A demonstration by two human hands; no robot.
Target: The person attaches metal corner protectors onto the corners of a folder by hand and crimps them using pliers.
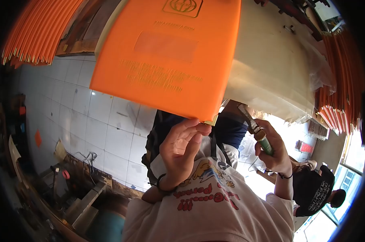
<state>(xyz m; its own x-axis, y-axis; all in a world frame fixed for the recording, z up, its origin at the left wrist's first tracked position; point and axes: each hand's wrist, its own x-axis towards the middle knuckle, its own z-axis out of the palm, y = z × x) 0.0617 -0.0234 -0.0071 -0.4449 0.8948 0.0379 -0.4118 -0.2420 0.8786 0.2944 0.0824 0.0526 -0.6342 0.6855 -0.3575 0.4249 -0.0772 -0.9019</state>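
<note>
A large orange folder cover (162, 60) with gold print and a clear window lies at the edge of a covered work table. One lower corner carries a gold metal corner piece (211, 120). My left hand (178, 147) has its fingers curled at the lower edge of the cover, gripping it beside that corner piece. The exact contact of its thumb is hard to see. In my right hand (274, 151) is a green-handled tool (265, 144) with a narrow metal blade. Its metal end points up toward the table edge, close to the gold corner but apart from it.
Stacks of orange covers stand at the upper left (41, 32) and at the right (340, 88). Brownish sheeting (271, 64) covers the table. White floor tiles (97, 117) extend to the left, by wooden furniture (85, 205). A person in a black shirt (313, 189) is at the lower right.
</note>
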